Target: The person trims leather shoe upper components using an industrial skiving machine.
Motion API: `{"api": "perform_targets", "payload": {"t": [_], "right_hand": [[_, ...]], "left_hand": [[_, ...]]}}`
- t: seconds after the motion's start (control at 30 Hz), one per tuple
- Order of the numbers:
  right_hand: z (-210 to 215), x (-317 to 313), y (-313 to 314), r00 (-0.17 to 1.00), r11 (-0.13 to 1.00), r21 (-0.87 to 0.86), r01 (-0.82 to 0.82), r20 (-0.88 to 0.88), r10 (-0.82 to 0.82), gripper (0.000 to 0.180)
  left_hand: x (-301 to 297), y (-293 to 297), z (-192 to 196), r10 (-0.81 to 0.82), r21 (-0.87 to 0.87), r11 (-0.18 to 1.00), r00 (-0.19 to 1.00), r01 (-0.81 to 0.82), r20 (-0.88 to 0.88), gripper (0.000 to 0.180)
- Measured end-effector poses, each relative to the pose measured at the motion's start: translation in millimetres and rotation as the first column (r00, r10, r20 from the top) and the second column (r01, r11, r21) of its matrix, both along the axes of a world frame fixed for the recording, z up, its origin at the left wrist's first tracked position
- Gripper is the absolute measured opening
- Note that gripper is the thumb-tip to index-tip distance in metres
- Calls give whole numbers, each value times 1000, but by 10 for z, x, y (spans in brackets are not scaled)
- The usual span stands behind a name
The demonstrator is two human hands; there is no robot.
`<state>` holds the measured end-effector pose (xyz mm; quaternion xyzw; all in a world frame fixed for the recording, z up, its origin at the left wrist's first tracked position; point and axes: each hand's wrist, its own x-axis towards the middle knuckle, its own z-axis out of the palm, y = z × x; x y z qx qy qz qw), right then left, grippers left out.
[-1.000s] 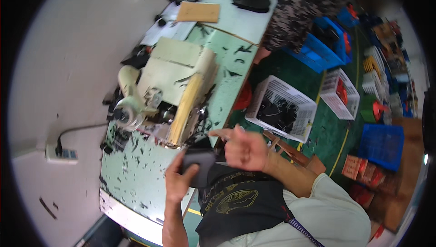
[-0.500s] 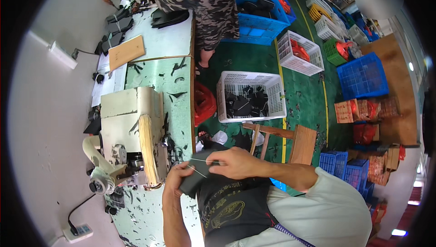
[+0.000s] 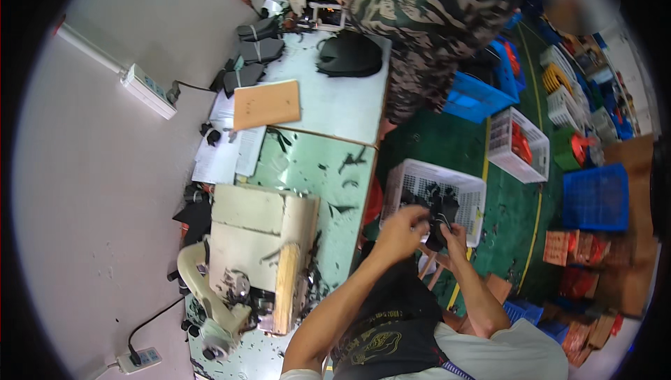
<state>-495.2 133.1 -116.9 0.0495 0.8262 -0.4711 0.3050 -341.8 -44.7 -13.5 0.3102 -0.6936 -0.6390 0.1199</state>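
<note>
I hold a small black piece between both hands, right of the frame's middle, just over the near rim of the white slatted crate that sits on the green floor. My left hand is curled with fingertips pinched on the piece's left edge; my right hand is closed around its right side from below. A moment ago the same piece was up against my chest beside the desk, with a thin thread drawn from it, and half a second before that I had it at the edge of the cream sewing machine; now it has swung away from the machine and out over the crate, which already holds dark pieces. I judge the machine work on it is done and it is being carried off to the crate. The pale green desk, left of centre, is littered with black scraps; a brown cardboard sheet lies further up, and a person in camouflage clothing works at the top of the frame
</note>
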Motion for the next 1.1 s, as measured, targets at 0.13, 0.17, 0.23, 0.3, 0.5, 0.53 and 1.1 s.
{"api": "perform_targets", "payload": {"t": [0.13, 0.17, 0.23, 0.3, 0.5, 0.53, 1.1], "right_hand": [[-743, -546, -366, 893, 932, 202, -302, -283, 350, 38], [-669, -390, -803, 845, 918, 70, -390, -368, 387, 33], [-374, -208, -1739, 775, 829, -55, -556, -394, 494, 35], [-228, 97, -2699, 778, 701, -345, -625, -347, 523, 34], [164, 841, -5024, 380, 314, -218, -924, -613, 693, 41], [188, 887, -5273, 261, 261, -99, -960, -651, 713, 43], [41, 1532, -6573, -327, 33, 583, -812, -501, 801, 65]], "left_hand": [[78, -1480, -103, 623, -89, 780, 782, -619, 15, 18], [348, -1871, -187, 746, -146, 658, 666, -739, -8, 16], [733, -2500, -385, 885, -227, 450, 466, -864, -19, 22], [1181, -3008, -606, 952, -412, 304, 290, -859, 97, 31], [1991, -3834, -1115, 919, -673, 351, 102, -652, 380, 72], [1942, -3872, -1155, 906, -681, 381, 106, -625, 410, 71], [1980, -3441, -795, 746, -669, 639, 96, -378, 659, 47]]}}
